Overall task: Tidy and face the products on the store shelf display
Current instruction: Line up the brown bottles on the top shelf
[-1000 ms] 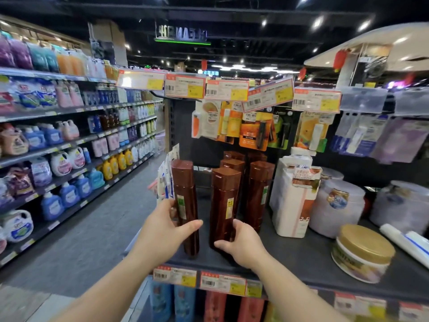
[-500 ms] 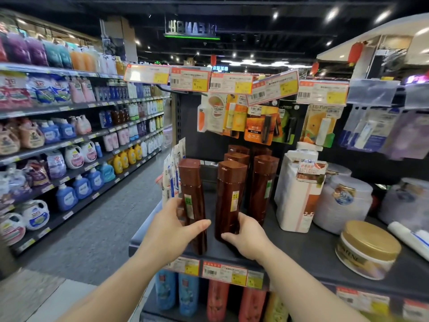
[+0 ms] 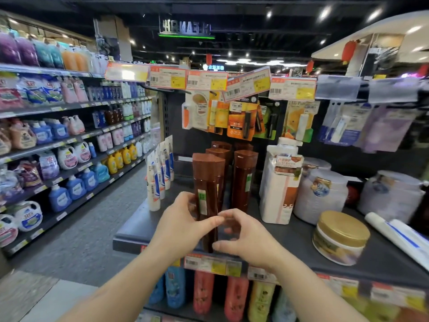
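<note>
Brown bottle (image 3: 207,194) stands upright at the front edge of the dark shelf (image 3: 290,238), ahead of more brown bottles (image 3: 243,180) in rows behind it. Left hand (image 3: 183,224) grips its lower part, thumb across the front. Right hand (image 3: 246,238) curls close at the bottle's right side near the base; whether it truly grips cannot be told. A white pump bottle (image 3: 279,182) and a gold-lidded jar (image 3: 340,237) sit to the right, white tubes (image 3: 159,173) to the left.

I cannot read the blurred price tags (image 3: 212,263). My left hand (image 3: 183,226) hides the front brown bottle (image 3: 207,182) lower left side; its base is obscured.
</note>
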Available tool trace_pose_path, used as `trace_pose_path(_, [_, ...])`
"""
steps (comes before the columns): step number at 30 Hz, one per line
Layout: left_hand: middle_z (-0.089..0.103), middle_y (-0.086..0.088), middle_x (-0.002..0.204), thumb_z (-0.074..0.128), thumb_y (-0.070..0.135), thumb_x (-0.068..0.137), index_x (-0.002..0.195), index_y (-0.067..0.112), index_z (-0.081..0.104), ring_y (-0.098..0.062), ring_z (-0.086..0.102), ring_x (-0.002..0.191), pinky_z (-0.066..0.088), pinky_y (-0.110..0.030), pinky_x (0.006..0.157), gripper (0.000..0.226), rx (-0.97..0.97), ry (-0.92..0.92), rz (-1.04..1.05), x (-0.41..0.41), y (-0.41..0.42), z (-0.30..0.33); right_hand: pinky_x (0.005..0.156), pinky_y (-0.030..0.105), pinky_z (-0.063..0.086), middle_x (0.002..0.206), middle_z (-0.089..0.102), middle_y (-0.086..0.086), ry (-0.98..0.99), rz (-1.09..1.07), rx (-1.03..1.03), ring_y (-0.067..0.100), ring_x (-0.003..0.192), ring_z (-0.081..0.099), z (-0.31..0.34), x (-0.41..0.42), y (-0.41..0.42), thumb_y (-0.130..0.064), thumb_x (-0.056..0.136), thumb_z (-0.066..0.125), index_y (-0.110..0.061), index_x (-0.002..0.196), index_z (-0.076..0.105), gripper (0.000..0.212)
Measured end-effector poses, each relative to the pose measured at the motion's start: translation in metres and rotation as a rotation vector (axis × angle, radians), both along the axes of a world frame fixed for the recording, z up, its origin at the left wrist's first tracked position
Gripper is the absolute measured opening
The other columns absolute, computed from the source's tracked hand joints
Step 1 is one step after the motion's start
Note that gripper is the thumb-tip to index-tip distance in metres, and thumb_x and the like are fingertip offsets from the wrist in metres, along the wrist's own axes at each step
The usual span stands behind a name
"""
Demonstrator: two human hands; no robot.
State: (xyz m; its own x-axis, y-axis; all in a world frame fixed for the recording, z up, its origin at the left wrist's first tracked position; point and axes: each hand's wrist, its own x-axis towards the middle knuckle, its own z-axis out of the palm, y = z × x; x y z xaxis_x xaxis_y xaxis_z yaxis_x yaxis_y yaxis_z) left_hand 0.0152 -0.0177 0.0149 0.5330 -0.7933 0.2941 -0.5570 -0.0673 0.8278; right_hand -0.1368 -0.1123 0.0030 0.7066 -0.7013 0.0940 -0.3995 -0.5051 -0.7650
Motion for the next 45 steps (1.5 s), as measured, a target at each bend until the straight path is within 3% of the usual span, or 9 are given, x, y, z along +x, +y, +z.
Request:
trace_pose_path(6, [0.065, 0.016, 0.086, 0.080, 0.057, 0.056, 0.102, 0.033, 0.051, 0.003, 0.062, 0.080, 0.054, -0.027, 0.073, 0.060, -0.013, -0.048, 0.006, -0.053, -0.031, 0.004, 0.057, 0.004, 0.042, 0.082, 0.064, -0.021, -0.168, -0.123, -0.059, -0.021, 0.072, 0.057, 0.006, -0.029, -0.001, -0.021, 0.075, 0.079, -0.037, 0.097, 0.056, 0.036])
trace_pose_path(10, [0.063, 0.013, 0.088, 0.078, 0.059, 0.062, 0.104, 0.033, 0.054, -0.001, 0.061, 0.076, 0.054, -0.026, 0.073, 0.055, -0.027, -0.043, -0.032, -0.058, -0.042, 0.001, 0.070, 0.013, 0.053, 0.089, 0.070, -0.019, -0.180, -0.176, -0.035, -0.011, 0.080, 0.064, 0.003, -0.045, -0.024, -0.031, 0.078, 0.078, -0.035, 0.106, 0.063, 0.033])
trace_pose_path(15, [0.058, 0.004, 0.064, 0.076, 0.041, 0.075, 0.071, 0.024, 0.051, -0.010, 0.055, 0.062, 0.046, -0.029, 0.058, 0.030, -0.140, -0.127, 0.183, -0.027, -0.028, -0.013, 0.088, 0.023, 0.054, 0.105, 0.069, -0.013, -0.179, -0.183, 0.029, 0.001, 0.094, 0.066, -0.012, -0.040, -0.057, -0.020, 0.079, 0.078, -0.022, 0.118, 0.061, 0.042])
trace_pose_path(19, [0.059, 0.005, 0.084, 0.079, 0.039, 0.071, 0.091, 0.021, 0.054, -0.015, 0.056, 0.079, 0.042, -0.028, 0.063, 0.037, -0.032, -0.070, 0.277, 0.005, -0.025, -0.030, 0.096, 0.031, 0.052, 0.112, 0.067, -0.011, -0.156, -0.142, 0.069, 0.004, 0.102, 0.064, -0.025, -0.019, -0.067, -0.018, 0.080, 0.077, -0.022, 0.120, 0.056, 0.046])
trace_pose_path(22, [0.057, 0.000, 0.119, 0.083, 0.041, 0.067, 0.129, 0.016, 0.046, -0.016, 0.055, 0.108, 0.047, -0.030, 0.083, 0.076, 0.068, -0.031, 0.233, 0.013, -0.033, -0.038, 0.101, 0.034, 0.050, 0.121, 0.064, -0.009, -0.139, -0.110, 0.109, 0.006, 0.111, 0.061, -0.025, -0.009, -0.071, -0.018, 0.081, 0.076, -0.021, 0.129, 0.051, 0.054])
trace_pose_path(24, [0.053, -0.004, 0.131, 0.085, 0.040, 0.065, 0.138, 0.016, 0.039, -0.019, 0.053, 0.118, 0.047, -0.034, 0.094, 0.090, 0.078, 0.000, 0.202, 0.014, -0.039, -0.040, 0.102, 0.031, 0.048, 0.125, 0.062, -0.009, -0.127, -0.100, 0.113, 0.006, 0.115, 0.059, -0.025, -0.007, -0.073, -0.019, 0.083, 0.074, -0.023, 0.132, 0.048, 0.056])
trace_pose_path(30, [0.063, 0.007, 0.119, 0.086, 0.033, 0.063, 0.127, 0.024, 0.046, -0.007, 0.058, 0.098, 0.046, -0.024, 0.084, 0.077, 0.137, 0.033, 0.075, 0.019, -0.061, -0.042, 0.099, 0.028, 0.050, 0.122, 0.062, -0.013, -0.121, -0.144, 0.151, 0.004, 0.111, 0.060, -0.032, -0.008, -0.072, -0.026, 0.075, 0.081, -0.026, 0.130, 0.049, 0.064])
trace_pose_path(37, [0.067, 0.009, 0.111, 0.085, 0.030, 0.066, 0.119, 0.026, 0.054, -0.007, 0.060, 0.099, 0.045, -0.021, 0.084, 0.062, 0.125, 0.008, 0.030, 0.017, -0.070, -0.047, 0.074, 0.003, 0.045, 0.100, 0.063, -0.022, -0.112, -0.153, 0.087, -0.013, 0.088, 0.059, -0.035, -0.004, -0.072, -0.023, 0.079, 0.078, -0.030, 0.118, 0.054, 0.047])
trace_pose_path(45, [0.064, 0.006, 0.117, 0.082, 0.030, 0.071, 0.123, 0.023, 0.051, -0.011, 0.059, 0.106, 0.043, -0.020, 0.086, 0.061, 0.137, -0.019, 0.005, 0.018, -0.073, -0.046, 0.083, 0.011, 0.048, 0.104, 0.068, -0.017, -0.097, -0.176, 0.066, -0.006, 0.094, 0.063, -0.039, -0.003, -0.073, -0.028, 0.078, 0.078, -0.028, 0.121, 0.056, 0.048])
